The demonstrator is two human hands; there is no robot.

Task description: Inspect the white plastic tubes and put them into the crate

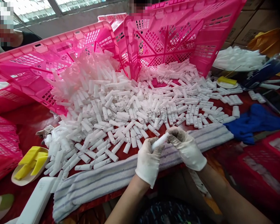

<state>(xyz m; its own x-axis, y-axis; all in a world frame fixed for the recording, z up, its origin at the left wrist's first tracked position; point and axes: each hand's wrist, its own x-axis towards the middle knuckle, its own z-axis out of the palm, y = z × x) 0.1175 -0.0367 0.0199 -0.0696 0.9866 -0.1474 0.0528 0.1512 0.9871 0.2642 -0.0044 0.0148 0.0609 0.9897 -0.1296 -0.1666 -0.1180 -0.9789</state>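
Both hands wear white gloves and meet over the striped towel at the table's front edge. My left hand point(149, 158) is closed round a white tube point(160, 141), which tilts up to the right. The fingertips of my right hand point(185, 146) pinch the upper right end of the same tube. Just beyond the hands spreads a large pile of white plastic tubes point(112, 105), several with dark marks. Two pink baskets point(168, 40) lie tipped on their sides behind the pile, with more tubes spilling out.
A grey-striped towel point(102, 183) runs along the front edge. At the left are a dish of yellow sponges point(29, 160) and a white case point(37, 199). To the right lie a blue cloth point(256, 123) and a heaped bowl point(239, 59). A person's arm shows at the upper left.
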